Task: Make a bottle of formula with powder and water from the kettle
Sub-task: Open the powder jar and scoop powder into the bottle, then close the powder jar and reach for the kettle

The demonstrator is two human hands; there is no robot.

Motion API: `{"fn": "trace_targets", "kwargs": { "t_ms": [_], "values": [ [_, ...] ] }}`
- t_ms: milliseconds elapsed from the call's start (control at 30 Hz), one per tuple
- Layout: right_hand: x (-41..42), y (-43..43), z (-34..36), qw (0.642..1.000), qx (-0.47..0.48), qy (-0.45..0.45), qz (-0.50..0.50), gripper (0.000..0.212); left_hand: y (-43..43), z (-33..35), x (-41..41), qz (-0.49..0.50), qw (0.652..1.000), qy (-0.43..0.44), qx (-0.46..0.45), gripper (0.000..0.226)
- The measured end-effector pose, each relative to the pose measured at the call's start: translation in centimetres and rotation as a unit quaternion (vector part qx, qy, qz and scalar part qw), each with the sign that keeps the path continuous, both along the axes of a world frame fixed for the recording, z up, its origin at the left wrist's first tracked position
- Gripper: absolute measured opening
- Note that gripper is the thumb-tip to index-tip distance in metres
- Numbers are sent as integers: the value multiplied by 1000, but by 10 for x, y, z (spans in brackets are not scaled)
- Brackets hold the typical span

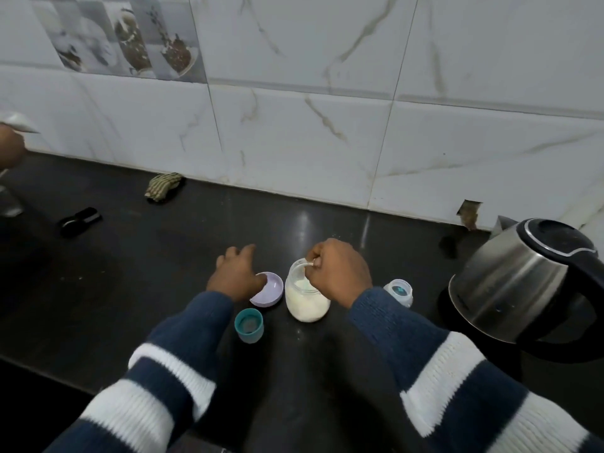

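Observation:
A clear baby bottle (pixel 306 302) stands open on the dark counter, filled with milky white liquid. My right hand (pixel 340 271) is closed on a thin spoon handle (pixel 307 265) that dips into the bottle's mouth. Just left of the bottle sits a small lilac bowl (pixel 273 291); my left hand (pixel 237 274) rests on its left rim, fingers spread. A teal cap (pixel 249 325) stands in front of the bowl. The bottle's teat ring (pixel 399 291) lies to the right. The steel kettle (pixel 519 282) sits on its base at the far right.
The dark counter (pixel 163 273) runs back to a marble-tiled wall. A striped cloth (pixel 162 187) lies by the wall, a small black object (pixel 80 221) to its left. Another person's hand (pixel 11 147) shows at the left edge.

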State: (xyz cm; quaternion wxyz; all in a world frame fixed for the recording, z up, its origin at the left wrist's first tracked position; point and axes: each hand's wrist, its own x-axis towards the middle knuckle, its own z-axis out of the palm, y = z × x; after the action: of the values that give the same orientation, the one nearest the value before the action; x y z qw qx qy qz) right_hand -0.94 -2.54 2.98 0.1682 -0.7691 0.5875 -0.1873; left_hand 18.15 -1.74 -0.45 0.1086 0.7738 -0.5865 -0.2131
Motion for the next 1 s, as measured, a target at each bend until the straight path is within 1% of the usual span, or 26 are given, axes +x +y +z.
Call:
{"fn": "trace_targets", "kwargs": {
  "t_ms": [33,67,100,167,200,233,333,400,467,567,633,733,800,867,900,933,1000],
  "values": [
    [0,-1,0,1000,-15,-2,-2,25,-8,-1,-1,-30,999,-24,33,75],
    [-2,0,-4,999,-31,-24,-18,28,-16,-2,-3,-58,995,-48,58,77],
    [-5,4,-8,995,-43,-79,-47,32,-23,-4,-5,-82,991,-68,80,79],
    [-10,27,-25,967,-55,-220,-118,40,-32,-9,-9,-113,982,-98,119,83],
    [-11,42,-36,953,-53,-262,-141,45,-35,-13,-11,-120,977,-110,137,83],
    [-10,59,-48,949,-39,-274,-148,54,-37,-16,-11,-125,973,-120,155,83],
    [-1,82,-77,960,20,-241,-140,90,-44,-23,-9,-147,964,-132,181,75],
    [3,78,-87,967,29,-218,-132,102,-49,-26,-8,-162,964,-122,175,72],
    [7,71,-88,972,21,-197,-127,106,-49,-23,-9,-165,962,-130,176,76],
    [12,63,-90,977,15,-172,-128,110,-46,-24,-14,-192,953,-144,185,88],
    [14,58,-89,979,14,-150,-135,109,-45,-27,-17,-212,949,-155,173,84],
    [13,52,-89,982,30,-137,-129,105,-48,-29,-13,-205,958,-153,131,75],
    [13,49,-89,982,36,-137,-128,101,-53,-24,-7,-160,976,-109,102,78],
    [14,46,-89,982,35,-134,-130,99,-58,-10,-1,-76,997,-8,33,79],
    [14,45,-90,982,34,-134,-132,98,-59,-2,0,-33,998,57,-20,76],
    [15,44,-90,982,35,-135,-131,98,-57,6,-1,7,989,124,-75,74],
    [17,41,-91,982,36,-134,-127,97,-46,20,-9,54,956,234,-167,70]
  ]
}}
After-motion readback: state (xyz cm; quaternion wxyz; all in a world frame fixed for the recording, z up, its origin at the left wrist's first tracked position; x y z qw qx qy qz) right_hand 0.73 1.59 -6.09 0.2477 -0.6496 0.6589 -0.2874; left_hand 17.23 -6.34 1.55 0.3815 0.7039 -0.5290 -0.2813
